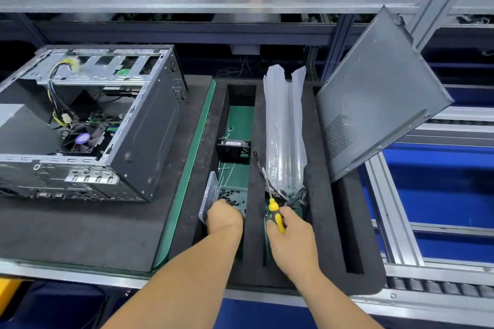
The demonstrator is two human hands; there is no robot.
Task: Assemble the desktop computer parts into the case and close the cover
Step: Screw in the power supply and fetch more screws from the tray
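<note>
My right hand (290, 238) grips a yellow-handled screwdriver (275, 212) while my left hand (224, 215), fingers hidden so I cannot tell their state, reaches into the clear screw box (209, 196) in the foam tray (323, 222), the open computer case (107, 125) standing left on the desk (80, 235) and its cover (374, 99) propped at right.

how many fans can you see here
2: one fan sits inside the open computer case on the left, and one loose black fan stands in the foam tray. Others may be hidden.
</note>
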